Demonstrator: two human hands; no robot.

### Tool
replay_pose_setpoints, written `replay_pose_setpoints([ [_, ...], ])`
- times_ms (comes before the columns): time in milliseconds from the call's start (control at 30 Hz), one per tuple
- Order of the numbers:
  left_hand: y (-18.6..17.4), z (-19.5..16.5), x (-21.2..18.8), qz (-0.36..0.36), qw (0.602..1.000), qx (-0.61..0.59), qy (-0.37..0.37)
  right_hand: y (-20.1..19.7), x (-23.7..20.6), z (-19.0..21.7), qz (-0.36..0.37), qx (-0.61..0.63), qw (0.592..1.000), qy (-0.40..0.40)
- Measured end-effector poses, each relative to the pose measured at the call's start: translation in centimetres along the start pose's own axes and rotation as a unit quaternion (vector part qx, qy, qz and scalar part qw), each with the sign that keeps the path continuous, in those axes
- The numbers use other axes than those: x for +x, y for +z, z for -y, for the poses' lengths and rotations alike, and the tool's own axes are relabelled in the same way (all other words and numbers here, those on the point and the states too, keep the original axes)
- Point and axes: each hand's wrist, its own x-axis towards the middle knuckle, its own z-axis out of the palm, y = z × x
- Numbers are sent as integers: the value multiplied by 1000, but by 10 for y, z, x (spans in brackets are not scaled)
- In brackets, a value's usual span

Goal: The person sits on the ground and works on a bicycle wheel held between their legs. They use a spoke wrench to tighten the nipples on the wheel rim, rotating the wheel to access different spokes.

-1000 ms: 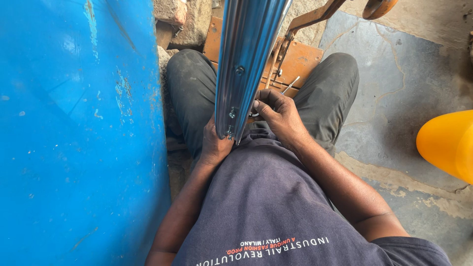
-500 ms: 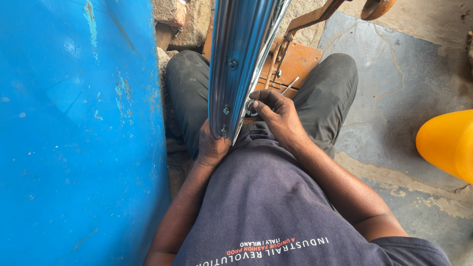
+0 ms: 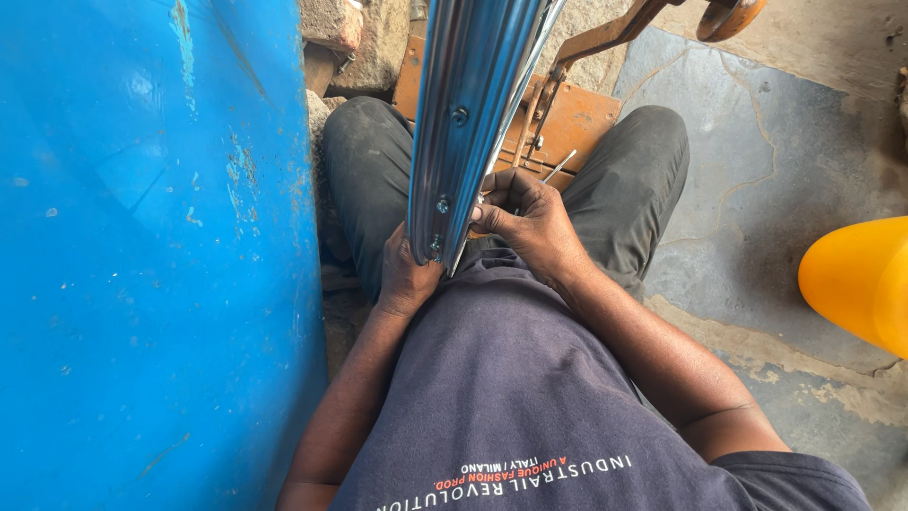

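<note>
The person sits on the ground, knees spread, and a shiny metal wheel rim (image 3: 473, 123) stands on edge between the legs, running up out of the top of the view. Its lower end sits right at the lap, against the dark shirt (image 3: 530, 397). Small nipple heads dot the rim's channel.

Left hand (image 3: 405, 279) is tucked under the rim's lower edge, pressed against it from the left; the fingers are hidden behind the metal, so how firmly they close I cannot tell. Right hand (image 3: 528, 225) is on the other side, fingers curled together against the rim's right edge, fingertips pinched at something small and pale there — too tiny to make out, and whether it is truly gripped I cannot say. A thin metal spoke (image 3: 558, 167) pokes out just above that hand.

Behind the rim there's a rusty orange metal stand (image 3: 567, 114) with an arm angling up to the right. A big blue drum (image 3: 151, 255) fills the left side, close against the left leg. Rough stones (image 3: 355, 38) lie at the top, a grey slab floor (image 3: 776, 161) spreads to the right, and a yellow plastic object (image 3: 861, 284) peeks in at the right edge, well apart from the hands.
</note>
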Motion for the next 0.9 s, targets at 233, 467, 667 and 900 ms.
replay_pose_setpoints([
  [233, -1, 1, 2, 36, 997, -25, -67, -3, 7, -1, 42, -28, 999, -15],
  [467, -1, 3, 8, 51, 996, -51, -55, -8, 6, 4, 60, -22, 998, 22],
  [667, -5, 5, 8, 54, 998, 17, 42, -4, 6, 6, 28, -27, 998, 53],
  [900, -4, 9, 4, 14, 994, 22, 102, 3, 5, 2, 5, -98, 995, -31],
])
